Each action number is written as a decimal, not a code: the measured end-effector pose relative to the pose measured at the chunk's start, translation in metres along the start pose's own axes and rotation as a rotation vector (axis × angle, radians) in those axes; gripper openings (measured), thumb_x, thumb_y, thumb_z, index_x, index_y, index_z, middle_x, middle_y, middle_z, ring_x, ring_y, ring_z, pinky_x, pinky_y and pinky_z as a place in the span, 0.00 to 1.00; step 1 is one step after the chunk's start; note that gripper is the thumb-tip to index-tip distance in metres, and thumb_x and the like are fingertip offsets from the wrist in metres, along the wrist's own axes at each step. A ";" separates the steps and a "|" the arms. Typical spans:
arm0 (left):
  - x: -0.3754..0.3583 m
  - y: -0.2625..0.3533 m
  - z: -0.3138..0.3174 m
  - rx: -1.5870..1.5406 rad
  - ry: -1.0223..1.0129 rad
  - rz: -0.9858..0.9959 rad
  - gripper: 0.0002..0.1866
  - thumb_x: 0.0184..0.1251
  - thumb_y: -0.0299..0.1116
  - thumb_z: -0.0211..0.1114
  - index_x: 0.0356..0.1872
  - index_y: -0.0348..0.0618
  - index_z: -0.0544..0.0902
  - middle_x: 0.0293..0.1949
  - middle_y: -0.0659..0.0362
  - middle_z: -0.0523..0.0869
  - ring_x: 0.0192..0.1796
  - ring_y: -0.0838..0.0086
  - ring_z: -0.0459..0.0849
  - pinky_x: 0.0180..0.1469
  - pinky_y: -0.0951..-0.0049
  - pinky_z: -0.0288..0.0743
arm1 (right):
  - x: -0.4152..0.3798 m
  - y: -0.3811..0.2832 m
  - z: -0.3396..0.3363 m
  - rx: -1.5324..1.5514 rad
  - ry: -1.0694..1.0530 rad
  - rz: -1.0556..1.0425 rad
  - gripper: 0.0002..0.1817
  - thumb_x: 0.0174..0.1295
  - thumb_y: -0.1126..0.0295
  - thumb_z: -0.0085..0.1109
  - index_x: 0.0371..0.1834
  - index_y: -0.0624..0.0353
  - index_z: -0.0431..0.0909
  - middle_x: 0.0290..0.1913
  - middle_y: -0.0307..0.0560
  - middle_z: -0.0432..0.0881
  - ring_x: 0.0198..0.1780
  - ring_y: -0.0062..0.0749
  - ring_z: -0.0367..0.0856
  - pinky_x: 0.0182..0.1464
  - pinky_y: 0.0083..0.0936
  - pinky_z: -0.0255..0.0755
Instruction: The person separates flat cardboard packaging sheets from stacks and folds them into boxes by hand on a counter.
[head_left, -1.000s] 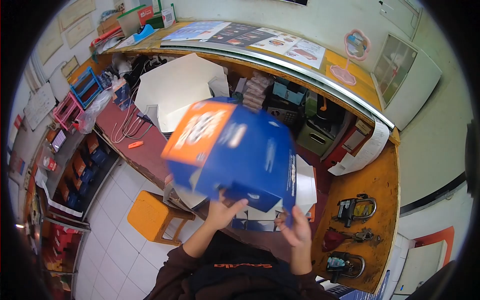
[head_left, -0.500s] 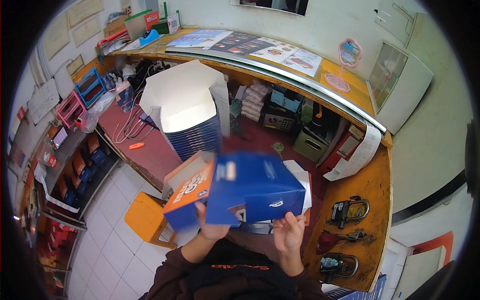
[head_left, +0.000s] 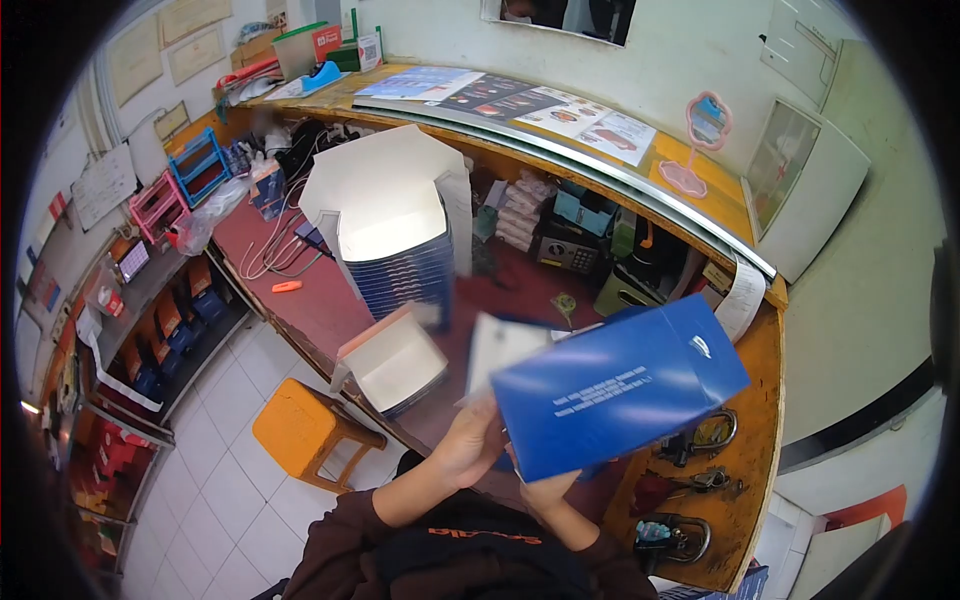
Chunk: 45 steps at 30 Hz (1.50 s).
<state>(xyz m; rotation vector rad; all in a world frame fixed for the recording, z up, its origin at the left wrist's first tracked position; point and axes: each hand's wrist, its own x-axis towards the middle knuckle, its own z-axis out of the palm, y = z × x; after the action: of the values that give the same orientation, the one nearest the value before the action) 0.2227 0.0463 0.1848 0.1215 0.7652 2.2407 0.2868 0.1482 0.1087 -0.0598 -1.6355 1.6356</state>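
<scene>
A blue cardboard box (head_left: pixel 620 390) with small white lettering is tilted in front of me, long side up. My left hand (head_left: pixel 470 440) is closed at its left end, beside a blurred white flap (head_left: pixel 505 350). My right hand (head_left: pixel 548 490) grips its lower edge from below, with the fingers partly hidden by the box. Left of my hands, an open box (head_left: pixel 395 372) with a pale inside and an orange edge sits on the red desk top. Behind it rises a tall stack of nested blue boxes (head_left: pixel 400 270) with white insides.
An orange stool (head_left: pixel 300 430) stands on the tiled floor at left. Padlocks (head_left: pixel 675 540) and keys lie on the wooden ledge at right. A small safe (head_left: pixel 568 250) sits under the counter. An orange cutter-like item (head_left: pixel 287 286) and cables lie on the desk.
The blue box has moved right and turned, so its lettered long side now faces up. Both hands have shifted with it. The open box at left now shows its inside.
</scene>
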 end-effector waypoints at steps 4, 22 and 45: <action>0.003 0.023 -0.003 -0.053 0.186 -0.051 0.24 0.63 0.48 0.58 0.53 0.42 0.73 0.49 0.56 0.79 0.51 0.69 0.77 0.54 0.65 0.72 | 0.003 0.011 -0.007 -0.518 -0.379 -0.318 0.19 0.48 0.75 0.65 0.46 0.64 0.75 0.49 0.50 0.77 0.55 0.42 0.72 0.63 0.41 0.58; -0.024 0.023 -0.064 -0.147 -0.610 -0.274 0.31 0.68 0.54 0.43 0.57 0.34 0.66 0.39 0.44 0.80 0.25 0.57 0.80 0.34 0.63 0.77 | 0.035 -0.040 0.005 0.525 -0.028 0.253 0.14 0.58 0.70 0.60 0.44 0.66 0.73 0.40 0.42 0.78 0.42 0.23 0.76 0.49 0.20 0.67; -0.004 0.010 -0.056 0.935 -0.109 0.866 0.11 0.61 0.21 0.60 0.44 0.32 0.75 0.34 0.56 0.82 0.34 0.75 0.82 0.37 0.77 0.77 | 0.022 -0.044 0.053 0.193 0.397 0.248 0.09 0.59 0.70 0.59 0.38 0.59 0.71 0.35 0.36 0.77 0.36 0.19 0.72 0.37 0.20 0.68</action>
<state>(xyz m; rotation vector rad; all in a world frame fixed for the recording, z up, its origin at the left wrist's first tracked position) 0.2022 0.0108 0.1448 1.1994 1.9042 2.3545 0.2643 0.1095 0.1653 -0.4747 -1.1997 1.8210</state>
